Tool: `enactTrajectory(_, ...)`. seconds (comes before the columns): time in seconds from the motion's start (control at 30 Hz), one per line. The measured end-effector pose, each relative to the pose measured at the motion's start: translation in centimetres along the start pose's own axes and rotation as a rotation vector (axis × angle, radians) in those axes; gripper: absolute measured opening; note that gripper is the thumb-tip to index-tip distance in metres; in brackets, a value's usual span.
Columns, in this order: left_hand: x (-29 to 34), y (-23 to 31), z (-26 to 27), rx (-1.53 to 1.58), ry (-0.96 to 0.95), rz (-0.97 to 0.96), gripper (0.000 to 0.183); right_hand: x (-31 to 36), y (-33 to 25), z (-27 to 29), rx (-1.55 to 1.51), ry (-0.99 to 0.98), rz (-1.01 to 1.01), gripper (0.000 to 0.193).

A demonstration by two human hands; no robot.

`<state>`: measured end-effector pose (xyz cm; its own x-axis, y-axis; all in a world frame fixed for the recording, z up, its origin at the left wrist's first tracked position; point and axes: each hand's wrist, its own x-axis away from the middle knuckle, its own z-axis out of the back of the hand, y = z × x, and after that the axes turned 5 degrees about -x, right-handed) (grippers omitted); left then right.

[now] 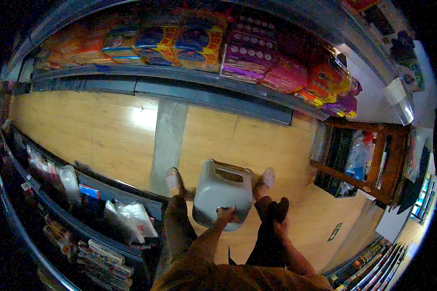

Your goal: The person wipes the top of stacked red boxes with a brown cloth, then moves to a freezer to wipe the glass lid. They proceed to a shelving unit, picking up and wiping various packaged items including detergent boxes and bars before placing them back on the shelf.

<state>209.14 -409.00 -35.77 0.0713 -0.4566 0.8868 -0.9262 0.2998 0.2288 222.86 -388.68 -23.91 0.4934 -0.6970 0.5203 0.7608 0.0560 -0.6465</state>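
Between my two sandalled feet stands a grey plastic container (209,191) with rounded corners and a dark, recessed rectangular opening on its far side. My left hand (225,215) is on its near part, fingers curled at a small dark recess that looks like a grip. To the right, over my right leg, my right hand (281,227) is closed around a bunched dark item, seemingly a cloth (277,210). Dim light and blur hide its exact kind and the finger detail.
A long shelf (179,72) of colourful packages crosses the far side. At left, a dark shelf (87,213) holds plastic-wrapped goods and a white plastic bag (131,220). A wooden frame (352,177) with a black crate (336,157) stands at right. Book-like items (369,266) line the lower right.
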Motion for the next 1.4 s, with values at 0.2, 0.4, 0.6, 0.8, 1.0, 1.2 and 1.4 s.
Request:
enactTrajectory(0.2,0.8,3.3,0.0,-1.3,0.133,-0.151,0.03,-1.8,6.0,2.0,0.231,0.014,0.039,0.026)
enactTrajectory(0.4,-2.7,9.7,-0.4,-2.069,0.137,-0.999,0.053,-5.0,8.8,3.2,0.147,0.104,-0.004,0.032)
enactTrajectory(0.6,-4.9,11.3,0.6,-2.302,0.242,-1.386,0.057,-7.8,16.7,1.9,0.124,0.22,0.016,0.039)
enactTrajectory(0.8,-6.8,12.6,0.3,-2.321,0.11,-1.351,0.054,-11.6,9.0,1.4,-0.548,0.447,0.075,0.043)
enactTrajectory(1.0,-7.2,12.8,0.2,-2.339,-0.033,-1.316,0.05,-12.3,-6.2,2.9,-0.634,0.609,0.033,0.037)
enactTrajectory(1.2,-7.3,11.1,-0.9,-2.302,-0.207,-1.263,0.047,-16.3,-0.5,-0.9,-0.655,0.845,0.258,0.034)
enactTrajectory(1.4,-6.4,11.0,-1.8,-2.303,-0.322,-1.107,0.043,-16.9,-0.2,-1.5,-0.556,0.663,0.164,0.061)
